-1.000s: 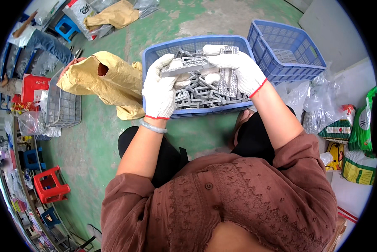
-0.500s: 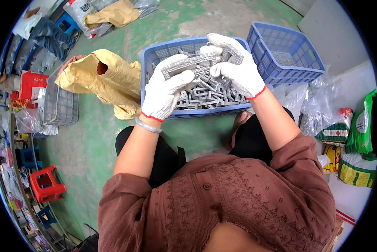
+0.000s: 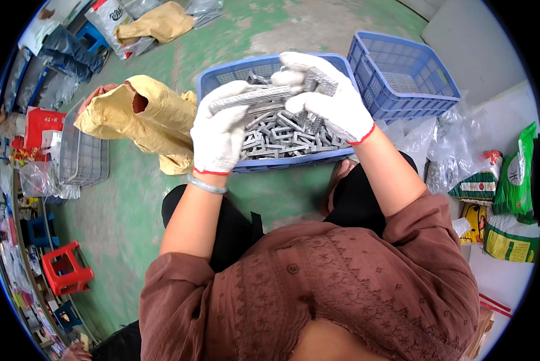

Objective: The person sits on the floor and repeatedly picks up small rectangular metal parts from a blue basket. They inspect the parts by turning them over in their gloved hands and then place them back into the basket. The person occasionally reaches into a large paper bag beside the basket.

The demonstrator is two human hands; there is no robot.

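Both my hands wear white knitted gloves with red cuffs, held above a blue plastic crate point(image 3: 294, 161). My left hand point(image 3: 216, 141) is closed on one end of a long grey metal bracket point(image 3: 255, 97), which lies nearly level over the crate. My right hand point(image 3: 342, 108) is closed around a shorter grey metal piece point(image 3: 323, 83), its fingertips close to the bracket's other end. Whether they touch the bracket I cannot tell. Below, many loose grey U-shaped metal brackets point(image 3: 276, 135) lie heaped in the crate.
A yellow-brown sack point(image 3: 162, 123) stands against the crate's left side. At the right is another blue crate point(image 3: 411, 99), with clear plastic bags point(image 3: 453, 144) nearer me. A red stool point(image 3: 67, 268) and loaded shelves are at the left. Another person's hand point(image 3: 77, 351) shows at lower left.
My left hand has shifted left and turned, so the long bracket shows a narrower side. My right hand has moved slightly left. Another person's hand has appeared at lower left.
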